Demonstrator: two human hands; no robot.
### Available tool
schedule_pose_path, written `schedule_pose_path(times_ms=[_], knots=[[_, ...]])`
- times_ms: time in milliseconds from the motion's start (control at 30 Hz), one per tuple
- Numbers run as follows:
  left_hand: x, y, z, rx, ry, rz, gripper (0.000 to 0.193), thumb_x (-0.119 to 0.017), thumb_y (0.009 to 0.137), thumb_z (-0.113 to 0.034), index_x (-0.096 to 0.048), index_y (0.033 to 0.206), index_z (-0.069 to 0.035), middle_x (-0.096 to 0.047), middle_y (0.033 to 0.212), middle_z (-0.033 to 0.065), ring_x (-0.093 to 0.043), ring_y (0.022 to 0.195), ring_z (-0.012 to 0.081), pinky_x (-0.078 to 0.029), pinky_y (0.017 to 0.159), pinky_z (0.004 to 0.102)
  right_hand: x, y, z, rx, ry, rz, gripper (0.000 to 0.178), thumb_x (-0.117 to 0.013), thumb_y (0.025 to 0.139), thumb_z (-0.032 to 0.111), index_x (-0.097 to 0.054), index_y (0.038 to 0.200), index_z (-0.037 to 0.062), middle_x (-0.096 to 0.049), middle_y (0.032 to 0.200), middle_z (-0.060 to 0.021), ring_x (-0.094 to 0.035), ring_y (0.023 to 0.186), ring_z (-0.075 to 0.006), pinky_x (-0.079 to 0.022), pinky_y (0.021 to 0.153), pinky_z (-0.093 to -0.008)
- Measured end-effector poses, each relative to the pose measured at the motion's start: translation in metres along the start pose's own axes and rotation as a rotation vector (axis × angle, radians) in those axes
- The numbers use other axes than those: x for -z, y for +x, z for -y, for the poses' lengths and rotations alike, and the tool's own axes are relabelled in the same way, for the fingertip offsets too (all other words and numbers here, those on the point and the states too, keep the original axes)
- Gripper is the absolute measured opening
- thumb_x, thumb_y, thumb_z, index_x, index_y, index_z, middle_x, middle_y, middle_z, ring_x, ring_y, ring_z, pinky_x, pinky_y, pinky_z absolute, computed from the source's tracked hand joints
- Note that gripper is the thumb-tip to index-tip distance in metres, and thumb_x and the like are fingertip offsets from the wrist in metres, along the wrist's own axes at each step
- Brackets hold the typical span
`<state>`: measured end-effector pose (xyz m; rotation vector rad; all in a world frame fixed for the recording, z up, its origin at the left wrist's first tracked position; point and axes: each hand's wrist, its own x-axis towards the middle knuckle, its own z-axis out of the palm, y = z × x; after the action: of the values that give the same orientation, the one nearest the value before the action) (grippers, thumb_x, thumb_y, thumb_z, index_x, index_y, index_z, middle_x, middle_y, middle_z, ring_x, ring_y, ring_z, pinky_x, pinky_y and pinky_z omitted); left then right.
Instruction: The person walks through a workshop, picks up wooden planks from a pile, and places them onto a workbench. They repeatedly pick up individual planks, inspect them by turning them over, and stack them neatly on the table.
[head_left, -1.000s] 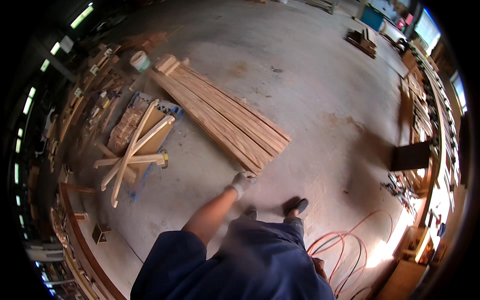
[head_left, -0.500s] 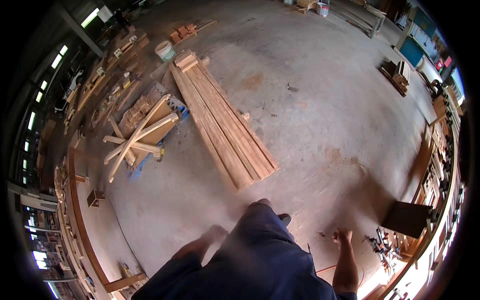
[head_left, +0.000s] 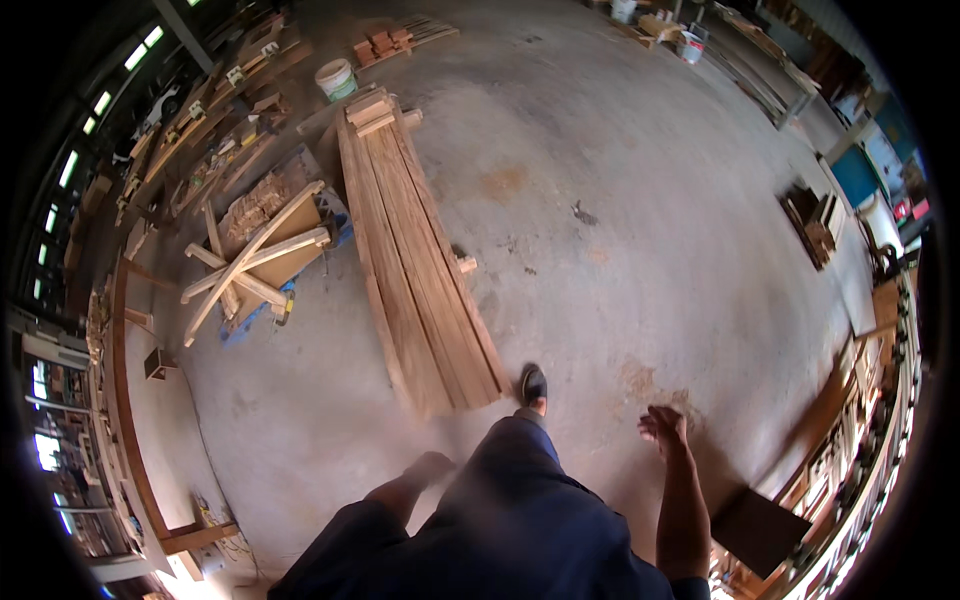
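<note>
A long stack of wooden planks lies on the concrete floor just ahead of me, with short wood blocks on its far end. Low at my left side hangs my left hand, blurred by motion, so its fingers cannot be made out; the near end of the planks is the closest thing to it. My right hand swings out over bare concrete on the right, fingers loosely parted and holding nothing. Beside the planks' near right corner a dark shoe of mine is planted on the floor.
Crossed wooden legs of an upturned frame lie left of the planks. A white bucket stands beyond them. At right are a dark board, a rack of lumber and a small wood pile.
I have stepped forward, and my shoe now shows beside the planks. The planks sit farther left in view. My right hand has swung forward and its fingers have loosened.
</note>
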<state>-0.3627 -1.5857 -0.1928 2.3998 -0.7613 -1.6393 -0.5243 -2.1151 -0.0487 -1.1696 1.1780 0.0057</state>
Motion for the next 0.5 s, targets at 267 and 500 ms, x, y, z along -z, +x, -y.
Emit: schedule_pose_path(times_ms=[267,500], knots=[[0.206,0.118,-0.139,0.016,-1.024,-0.288,0.018,-0.061,0.093,-0.020,-0.070,0.099,-0.006,-0.070,0.087,0.0045,-0.065,0.074,0.0135,-0.050,0.062,0.0289,0.071,0.049,0.002,-0.405,-0.213,-0.211,0.016,-0.062,0.093,0.014,-0.060,0.097,-0.0018,-0.064,0.070,-0.0167,-0.062,0.049,-0.0232,-0.053,0.040,-0.0346],[0.308,0.149,-0.166,0.063,-1.275,-0.457,0.024,-0.060,0.094,-0.019,-0.064,0.113,-0.003,-0.067,0.098,0.0024,-0.063,0.085,0.0132,-0.053,0.071,0.0289,0.060,0.169,0.078,-0.376,-0.585,0.025,0.014,-0.063,0.093,0.023,-0.065,0.095,0.0096,-0.069,0.080,-0.0110,-0.069,0.075,-0.0248,-0.055,0.061,-0.0458]])
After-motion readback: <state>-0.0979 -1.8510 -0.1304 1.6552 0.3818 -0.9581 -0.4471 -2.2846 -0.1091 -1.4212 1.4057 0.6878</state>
